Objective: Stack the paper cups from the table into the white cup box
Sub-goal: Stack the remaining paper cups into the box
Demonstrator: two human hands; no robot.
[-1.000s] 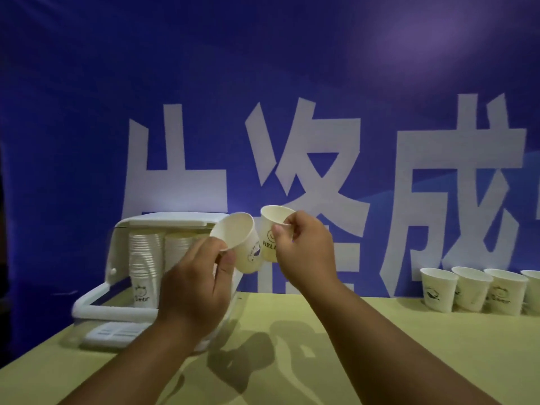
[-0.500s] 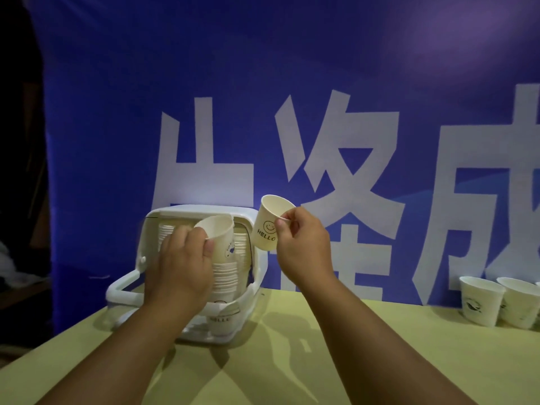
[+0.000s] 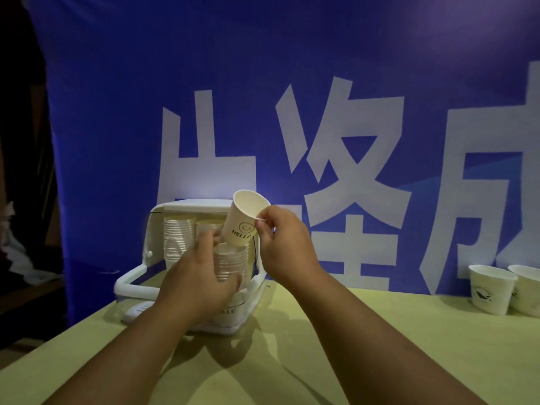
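Since half a second before, my right hand (image 3: pixel 286 247) had carried the smiley cup (image 3: pixel 244 222) leftward, from beside the cup box (image 3: pixel 190 204) to over its open front. My left hand (image 3: pixel 201 276) had dropped from the top of the front stack (image 3: pixel 230 260) to its side. My left hand gripped that stack, fingers curled round its left side and thumb low across the front, I think to keep the nested cups from leaning while the next one went on. My right hand pinched the smiley cup by its rim between thumb and forefinger, the other fingers loosely curled beneath. Holding it by the lip left the base free to drop into the cup below. The cup was tilted, mouth up and toward the banner (image 3: pixel 204 83), base down and to the left. It hung just above the top of the front stack and close to my left fingertips; whether it touched the stack yet I could not tell. Two back stacks (image 3: pixel 178 238) stood taller behind it inside the box, under its white top. The box sat toward the left end of the bench (image 3: pixel 365 346). Two loose cups (image 3: pixel 491 287) stood upright well apart to the right, by the banner, so by my reckoning the job still had cups left to gather.
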